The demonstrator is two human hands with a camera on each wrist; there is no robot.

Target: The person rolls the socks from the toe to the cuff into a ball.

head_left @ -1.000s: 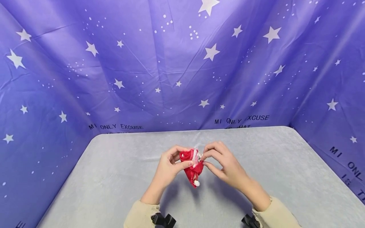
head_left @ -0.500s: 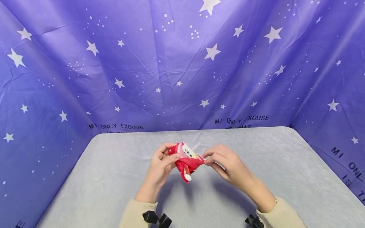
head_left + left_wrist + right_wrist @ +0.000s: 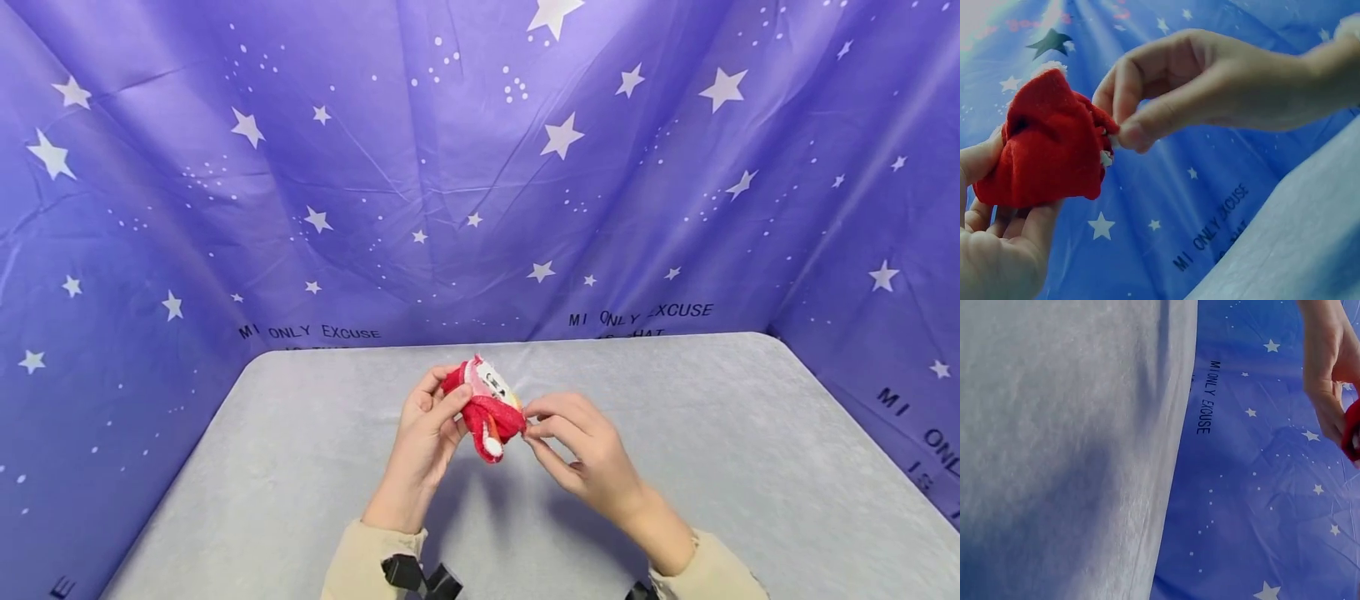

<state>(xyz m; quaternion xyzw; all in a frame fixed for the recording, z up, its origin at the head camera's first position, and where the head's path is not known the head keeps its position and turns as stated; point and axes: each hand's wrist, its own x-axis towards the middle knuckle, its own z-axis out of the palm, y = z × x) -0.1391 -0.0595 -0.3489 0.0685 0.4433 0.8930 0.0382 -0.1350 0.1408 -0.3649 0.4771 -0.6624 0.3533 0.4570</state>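
A small red felt Christmas decoration [image 3: 495, 416] is held above the table in the head view. It has a white front with dark markings, a pink-and-white band and a white pompom at its lower end. My left hand [image 3: 420, 429] grips its left side, thumb on the front. Fingers and thumb of my right hand [image 3: 588, 454] pinch its right edge. In the left wrist view, the plain red back of the decoration [image 3: 1047, 144] faces the camera, and the right hand [image 3: 1204, 87] pinches a corner. The right wrist view shows my left hand [image 3: 1329, 369] at the right.
The grey cloth-covered table [image 3: 300, 467] spreads beneath both hands. Behind and beside it hangs a purple-blue curtain [image 3: 375, 167] with white stars and printed lettering. Black camera mounts [image 3: 422, 577] sit at the beige sleeves [image 3: 371, 567].
The decoration has moved left and up with my left hand, and its white front has turned into view. My right hand's pinch shows a pulled-out corner half a second ago, now drawn in closer.
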